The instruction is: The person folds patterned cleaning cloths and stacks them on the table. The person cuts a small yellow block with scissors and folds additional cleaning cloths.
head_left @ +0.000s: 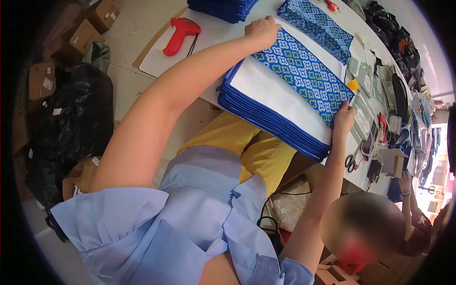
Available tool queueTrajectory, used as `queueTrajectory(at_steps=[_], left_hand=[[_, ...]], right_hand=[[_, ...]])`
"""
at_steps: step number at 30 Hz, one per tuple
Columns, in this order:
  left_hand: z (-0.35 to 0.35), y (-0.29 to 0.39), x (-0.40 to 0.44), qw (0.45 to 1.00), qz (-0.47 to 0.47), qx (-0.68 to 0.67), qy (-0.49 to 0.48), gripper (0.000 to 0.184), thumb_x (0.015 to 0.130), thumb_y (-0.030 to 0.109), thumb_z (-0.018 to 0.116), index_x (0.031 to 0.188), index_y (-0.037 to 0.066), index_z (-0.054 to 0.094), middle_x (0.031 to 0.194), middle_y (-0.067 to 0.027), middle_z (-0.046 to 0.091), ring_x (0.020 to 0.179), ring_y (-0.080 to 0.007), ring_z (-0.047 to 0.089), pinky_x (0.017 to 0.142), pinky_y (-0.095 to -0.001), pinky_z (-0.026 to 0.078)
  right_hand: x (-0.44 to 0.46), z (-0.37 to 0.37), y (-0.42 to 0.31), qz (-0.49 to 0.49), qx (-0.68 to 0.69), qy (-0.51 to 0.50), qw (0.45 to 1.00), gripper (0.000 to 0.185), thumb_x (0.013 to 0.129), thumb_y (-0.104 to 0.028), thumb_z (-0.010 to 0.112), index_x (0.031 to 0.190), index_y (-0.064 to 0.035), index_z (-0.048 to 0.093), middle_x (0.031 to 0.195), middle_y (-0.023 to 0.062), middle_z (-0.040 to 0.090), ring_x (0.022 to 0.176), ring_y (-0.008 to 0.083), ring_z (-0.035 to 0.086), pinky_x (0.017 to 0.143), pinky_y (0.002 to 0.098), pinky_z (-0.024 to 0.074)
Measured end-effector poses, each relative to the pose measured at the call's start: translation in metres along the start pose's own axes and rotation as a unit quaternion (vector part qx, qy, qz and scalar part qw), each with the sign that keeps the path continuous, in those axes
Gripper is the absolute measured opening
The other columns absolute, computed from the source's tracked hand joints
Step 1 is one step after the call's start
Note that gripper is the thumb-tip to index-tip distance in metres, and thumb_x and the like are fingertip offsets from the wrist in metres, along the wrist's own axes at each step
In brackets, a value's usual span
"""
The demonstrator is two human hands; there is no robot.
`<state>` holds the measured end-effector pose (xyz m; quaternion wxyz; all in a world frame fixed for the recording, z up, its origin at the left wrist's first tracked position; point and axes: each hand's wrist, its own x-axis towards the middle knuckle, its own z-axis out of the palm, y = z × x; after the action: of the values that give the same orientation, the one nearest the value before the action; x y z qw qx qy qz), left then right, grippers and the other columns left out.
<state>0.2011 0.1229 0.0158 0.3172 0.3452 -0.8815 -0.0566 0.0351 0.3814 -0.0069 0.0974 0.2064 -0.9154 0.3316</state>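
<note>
A blue fabric panel with a white and green floral pattern (304, 71) lies across a stack of white-faced pieces with blue edges (280, 102). My left hand (262, 34) grips the panel's far left corner, fingers closed on it. At the opposite end, my right hand (344, 121) pinches the panel's edge between thumb and fingers. A small yellow tab (353, 84) sticks out beside the panel near my right hand. The stack sits at the table's near edge, in front of my body.
On the white table (154, 59) are a red glue gun (182, 35), another blue stack (223, 9), more patterned fabric (316, 31), scissors (351, 163) and a small box (393, 162). A black bag (71, 128) and cardboard boxes stand left. Another person (418, 232) is at right.
</note>
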Motion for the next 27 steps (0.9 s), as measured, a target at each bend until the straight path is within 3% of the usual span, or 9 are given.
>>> queueTrajectory(at_steps=[3, 4, 6, 7, 11, 14, 18, 20, 27], left_hand=[[-0.032, -0.005, 0.008, 0.931, -0.191, -0.163, -0.267, 0.067, 0.08, 0.056, 0.037, 0.105, -0.005, 0.049, 0.073, -0.0208, 0.061, 0.065, -0.0319, 0.061, 0.064, -0.0406, 0.047], [-0.029, -0.006, 0.0, 0.931, -0.193, -0.161, -0.265, 0.067, 0.08, 0.056, 0.037, 0.105, -0.005, 0.049, 0.073, -0.0208, 0.061, 0.065, -0.0319, 0.061, 0.064, -0.0406, 0.047], [-0.019, -0.008, -0.019, 0.983, -0.097, -0.056, -0.143, 0.069, 0.078, 0.056, 0.041, 0.104, -0.008, 0.047, 0.077, -0.0213, 0.061, 0.065, -0.0326, 0.06, 0.065, -0.0417, 0.046], [-0.026, 0.002, -0.034, 0.988, -0.086, -0.045, -0.117, 0.055, 0.08, 0.045, 0.048, 0.099, -0.007, 0.046, 0.073, -0.0197, 0.061, 0.063, -0.033, 0.059, 0.064, -0.0426, 0.045], [-0.033, 0.011, -0.059, 0.998, 0.001, -0.001, -0.065, 0.025, 0.078, 0.017, 0.055, 0.088, -0.002, 0.041, 0.066, -0.0171, 0.059, 0.063, -0.0335, 0.059, 0.059, -0.0433, 0.045], [-0.02, 0.01, -0.061, 0.999, 0.021, 0.033, -0.03, 0.024, 0.078, 0.014, 0.054, 0.089, -0.003, 0.041, 0.066, -0.0173, 0.059, 0.063, -0.0332, 0.059, 0.058, -0.0428, 0.046], [-0.034, 0.016, -0.057, 0.998, 0.018, 0.027, -0.049, 0.018, 0.076, 0.008, 0.051, 0.088, -0.003, 0.042, 0.067, -0.0182, 0.059, 0.066, -0.0344, 0.059, 0.059, -0.0434, 0.046], [-0.044, 0.018, -0.052, 0.989, -0.055, -0.026, -0.135, 0.016, 0.073, 0.002, 0.048, 0.088, -0.003, 0.043, 0.069, -0.0195, 0.059, 0.07, -0.0353, 0.06, 0.063, -0.0438, 0.047], [-0.049, 0.022, -0.056, 0.985, -0.066, 0.007, -0.161, 0.029, 0.073, 0.008, 0.054, 0.097, -0.005, 0.046, 0.081, -0.02, 0.061, 0.079, -0.0321, 0.06, 0.067, -0.0428, 0.047]], right_hand=[[0.009, -0.003, 0.007, 0.034, 0.032, -0.052, 0.998, 0.045, 0.086, -0.039, 0.041, 0.086, 0.0038, 0.055, 0.086, 0.0237, 0.058, 0.082, 0.0384, 0.055, 0.072, 0.0411, 0.0409], [0.01, -0.004, 0.008, 0.064, 0.054, -0.096, 0.992, 0.048, 0.086, -0.041, 0.04, 0.086, 0.0048, 0.055, 0.086, 0.0242, 0.058, 0.082, 0.0385, 0.055, 0.073, 0.0412, 0.0408], [0.006, -0.005, 0.008, 0.044, 0.041, -0.086, 0.994, 0.048, 0.086, -0.04, 0.04, 0.085, 0.0054, 0.055, 0.085, 0.0245, 0.058, 0.082, 0.0386, 0.055, 0.072, 0.0413, 0.0407], [0.003, -0.006, 0.006, 0.025, 0.026, -0.074, 0.997, 0.048, 0.086, -0.039, 0.04, 0.084, 0.006, 0.055, 0.085, 0.0247, 0.058, 0.081, 0.0387, 0.054, 0.072, 0.0413, 0.0406], [-0.015, -0.011, -0.01, -0.007, -0.034, -0.036, 0.999, 0.041, 0.087, -0.036, 0.039, 0.086, 0.0018, 0.054, 0.087, 0.0246, 0.057, 0.084, 0.0397, 0.054, 0.072, 0.0443, 0.0405], [-0.022, -0.011, -0.017, 0.009, -0.098, -0.024, 0.995, 0.036, 0.087, -0.036, 0.037, 0.092, -0.0039, 0.051, 0.088, 0.024, 0.057, 0.084, 0.04, 0.054, 0.071, 0.0475, 0.0407], [-0.024, -0.016, -0.024, 0.028, -0.132, -0.008, 0.991, 0.033, 0.086, -0.038, 0.038, 0.094, -0.0068, 0.048, 0.087, 0.0218, 0.059, 0.082, 0.0409, 0.055, 0.069, 0.0488, 0.041], [-0.023, -0.016, -0.02, 0.005, -0.095, -0.005, 0.995, 0.033, 0.086, -0.038, 0.039, 0.093, -0.0072, 0.048, 0.087, 0.0216, 0.059, 0.082, 0.0406, 0.055, 0.068, 0.0484, 0.041], [-0.018, -0.013, -0.013, 0.015, -0.057, -0.028, 0.998, 0.037, 0.087, -0.038, 0.039, 0.092, -0.0033, 0.051, 0.089, 0.0219, 0.058, 0.084, 0.0394, 0.054, 0.071, 0.0467, 0.0403]])
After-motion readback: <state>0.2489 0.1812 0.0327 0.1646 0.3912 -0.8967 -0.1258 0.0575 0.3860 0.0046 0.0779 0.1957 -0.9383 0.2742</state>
